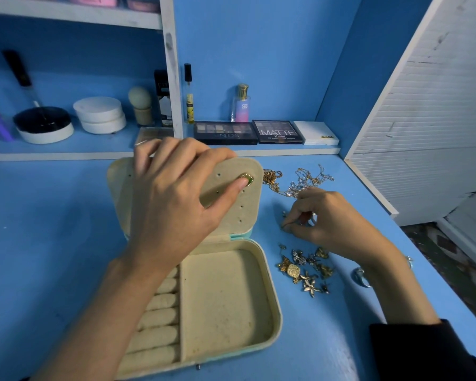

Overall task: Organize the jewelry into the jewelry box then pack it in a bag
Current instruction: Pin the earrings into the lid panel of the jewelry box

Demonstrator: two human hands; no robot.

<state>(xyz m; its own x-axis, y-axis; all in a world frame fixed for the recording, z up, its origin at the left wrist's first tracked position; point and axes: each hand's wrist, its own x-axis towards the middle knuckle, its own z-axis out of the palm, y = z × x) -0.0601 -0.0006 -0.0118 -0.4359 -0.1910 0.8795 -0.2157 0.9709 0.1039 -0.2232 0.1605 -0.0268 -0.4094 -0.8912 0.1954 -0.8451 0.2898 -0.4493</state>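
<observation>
A cream jewelry box point(270, 306) lies open on the blue table, its lid upright with a holed earring panel point(248, 213). My left hand point(173, 199) grips the panel's top edge, thumb pressing beside a green-and-gold earring point(247, 179) set in it. My right hand point(324, 218) is down on the table to the right, fingertips pinching a small jewelry piece point(285, 225). Gold earrings and brooches point(305, 270) lie in a loose pile right of the box. Tangled gold and silver chains point(300, 180) lie behind my right hand.
Ring rolls point(157, 317) fill the box's left side; its right compartment holds nothing. Silver pieces point(360, 276) lie by my right forearm. Eyeshadow palettes point(226, 132), perfume bottles point(242, 104) and cosmetic jars point(99, 114) line the back shelf. A white slatted panel point(429, 119) bounds the right.
</observation>
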